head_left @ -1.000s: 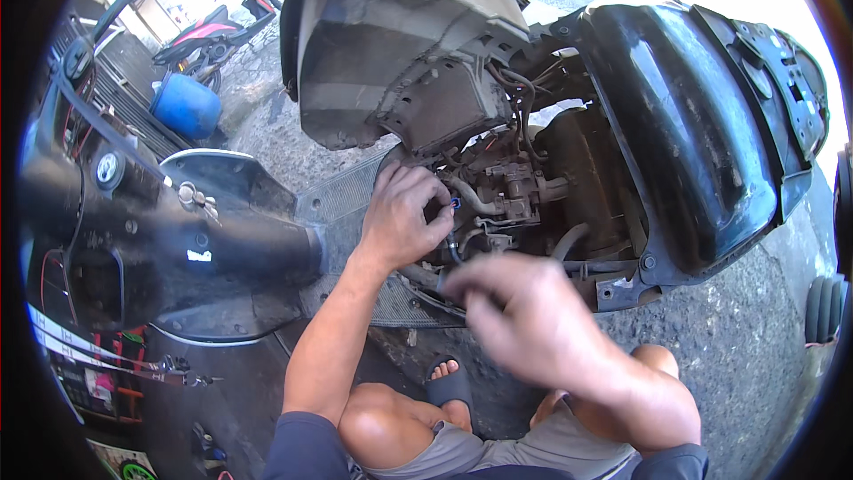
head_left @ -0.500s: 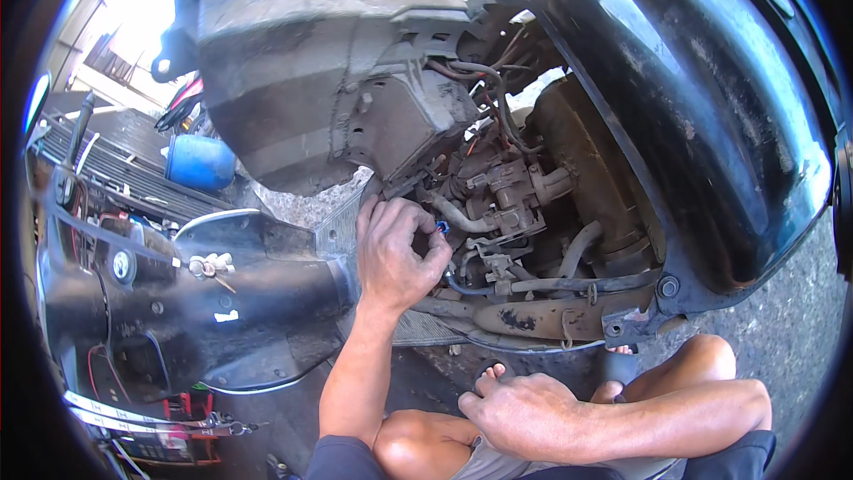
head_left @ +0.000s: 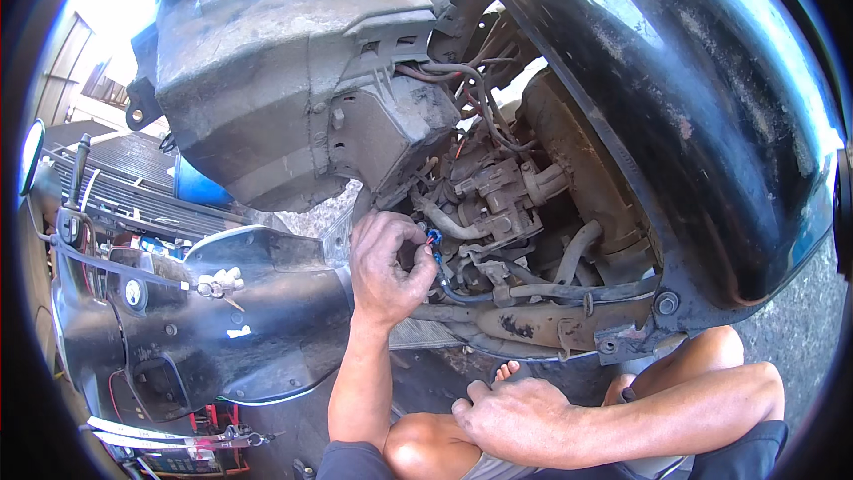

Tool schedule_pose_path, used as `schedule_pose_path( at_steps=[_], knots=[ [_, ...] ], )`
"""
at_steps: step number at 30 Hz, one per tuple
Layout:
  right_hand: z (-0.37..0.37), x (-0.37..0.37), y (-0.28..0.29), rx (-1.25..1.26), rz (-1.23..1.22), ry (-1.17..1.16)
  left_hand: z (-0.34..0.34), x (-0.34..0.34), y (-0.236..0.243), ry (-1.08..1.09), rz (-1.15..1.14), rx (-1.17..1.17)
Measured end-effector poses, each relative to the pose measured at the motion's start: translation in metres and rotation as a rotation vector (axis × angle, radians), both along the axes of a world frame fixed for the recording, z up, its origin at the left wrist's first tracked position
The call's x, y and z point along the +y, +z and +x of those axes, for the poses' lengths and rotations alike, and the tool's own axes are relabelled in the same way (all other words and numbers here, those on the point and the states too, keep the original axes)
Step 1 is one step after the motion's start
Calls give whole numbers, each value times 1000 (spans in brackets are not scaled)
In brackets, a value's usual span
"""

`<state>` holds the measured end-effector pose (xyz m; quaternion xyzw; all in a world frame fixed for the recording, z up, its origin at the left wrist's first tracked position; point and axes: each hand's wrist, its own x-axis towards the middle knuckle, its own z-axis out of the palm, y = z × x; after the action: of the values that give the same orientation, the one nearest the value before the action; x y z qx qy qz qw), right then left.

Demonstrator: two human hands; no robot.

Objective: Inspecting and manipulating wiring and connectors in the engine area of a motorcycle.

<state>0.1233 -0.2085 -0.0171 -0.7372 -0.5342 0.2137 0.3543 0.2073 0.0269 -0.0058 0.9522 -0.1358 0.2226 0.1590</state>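
Observation:
With thumb and forefinger pinched, my left hand (head_left: 387,268) grips a small blue wire connector (head_left: 434,237) with thin coloured wires, beside the exposed engine of a scooter. Just past the fingertips sits the dirty carburetor (head_left: 499,200), with a grey hose (head_left: 449,220) running toward it. A dark cable (head_left: 466,296) loops below the connector. My right hand (head_left: 517,418) lies over my bent knee, fingers curled under; whatever they may hold is hidden.
A large grey plastic housing (head_left: 267,89) overhangs the engine, and a glossy black body panel (head_left: 675,98) rises on the right. A frame tube (head_left: 533,324) crosses the near side. Left are the black front body (head_left: 284,320), keys (head_left: 220,284) and a blue drum (head_left: 197,184).
The view has shifted, so the housing sits further left and covers more of the blue drum. My left hand keeps its pinch, and more of the connector and wires shows.

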Motion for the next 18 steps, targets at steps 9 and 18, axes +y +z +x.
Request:
schedule_pose_path(
  at_steps=[9,18],
  knots=[
    [2,1,13,27,-45,33,-2,6,0,-69,-33,-15],
    [0,6,3,19,-78,36,-5,4,1,-58,-46,21]
  ],
)
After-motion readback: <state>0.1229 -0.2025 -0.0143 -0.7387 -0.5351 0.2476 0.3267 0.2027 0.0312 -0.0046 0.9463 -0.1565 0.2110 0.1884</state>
